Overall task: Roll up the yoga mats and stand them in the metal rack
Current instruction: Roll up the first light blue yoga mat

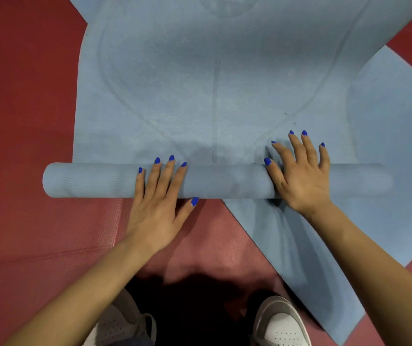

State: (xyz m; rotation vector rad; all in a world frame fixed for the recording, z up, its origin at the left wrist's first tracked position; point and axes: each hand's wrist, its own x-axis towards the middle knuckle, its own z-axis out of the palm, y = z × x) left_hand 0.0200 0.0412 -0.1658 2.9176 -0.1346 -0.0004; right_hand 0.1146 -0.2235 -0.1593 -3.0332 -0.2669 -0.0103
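The rolled part of the mat lay crosswise under both hands, left hand and right hand well apart on it. The flat mat stretched beyond the fingertips; a second mat lay right, underneath; shoes sat nearer than the wrists.

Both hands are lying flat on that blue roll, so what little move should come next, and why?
Probably push the roll forward, away from the body. The left hand and right hand press it with straight fingers, and most of the blue mat lies flat ahead, unrolled. A second blue mat lies crossed beneath, so roll only the top one.
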